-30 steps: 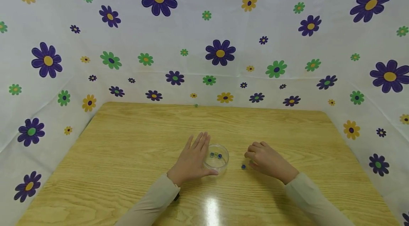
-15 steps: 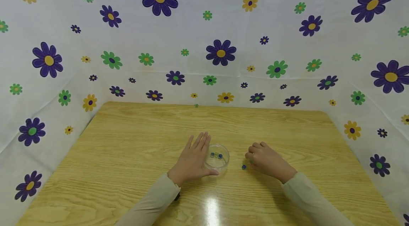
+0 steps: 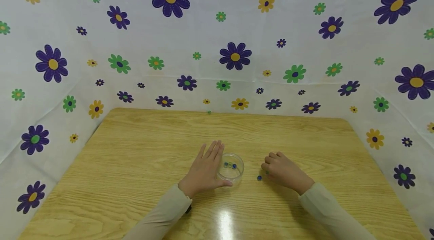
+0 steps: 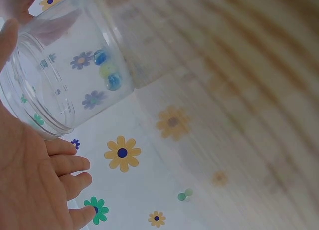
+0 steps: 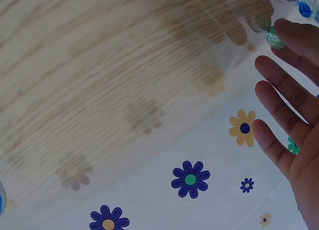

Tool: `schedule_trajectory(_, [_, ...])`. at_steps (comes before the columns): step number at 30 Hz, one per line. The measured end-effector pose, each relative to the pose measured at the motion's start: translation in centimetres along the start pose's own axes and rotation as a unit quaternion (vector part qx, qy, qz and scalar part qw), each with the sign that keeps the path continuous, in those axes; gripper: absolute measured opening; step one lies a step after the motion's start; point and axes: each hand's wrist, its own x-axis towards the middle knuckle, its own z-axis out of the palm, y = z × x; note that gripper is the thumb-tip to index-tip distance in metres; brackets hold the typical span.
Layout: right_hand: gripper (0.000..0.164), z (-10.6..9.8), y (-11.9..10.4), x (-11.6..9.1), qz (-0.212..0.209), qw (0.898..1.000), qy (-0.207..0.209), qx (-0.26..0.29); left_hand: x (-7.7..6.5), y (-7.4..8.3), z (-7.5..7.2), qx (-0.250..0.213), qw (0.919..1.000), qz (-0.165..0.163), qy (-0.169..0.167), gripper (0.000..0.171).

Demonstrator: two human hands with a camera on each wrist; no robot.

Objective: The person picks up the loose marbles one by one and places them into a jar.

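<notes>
A clear round jar stands upright on the table, and in the left wrist view the jar shows three marbles at its bottom, two blue and one yellowish green. My left hand lies along the jar's left side, fingers straight and thumb across its front. To the right, my right hand is low over the table. Its thumb and index finger pinch a green marble, mostly hidden in the head view. Between jar and right hand lies a loose blue marble.
Far off at the table's back edge sits another small green marble. The wooden table is bordered at the back and sides by a white flowered cloth. A dark object partly shows under the left sleeve.
Green now shows at my right fingertips, where none was visible a second ago; that hand has shifted only slightly. The left hand, jar and loose blue marble stay in place.
</notes>
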Motion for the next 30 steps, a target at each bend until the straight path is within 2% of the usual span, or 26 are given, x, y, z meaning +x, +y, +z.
schedule_trajectory(9, [0.021, 0.26, 0.11, 0.02, 0.008, 1.0, -0.025, 0.0, 0.02, 0.01, 0.02, 0.007, 1.0, 0.0, -0.001, 0.114])
schedule_trajectory(23, [0.016, 0.37, 0.29, 0.03, 0.012, 1.0, -0.025, -0.002, -0.04, 0.11, -0.17, 0.007, 1.0, 0.0, -0.002, 0.113])
schedule_trajectory(30, [0.012, -0.58, 0.38, 0.11, 0.009, 1.0, 0.021, -0.009, -0.06, 0.14, -0.32, 0.0, 1.0, 0.003, -0.003, 0.113])
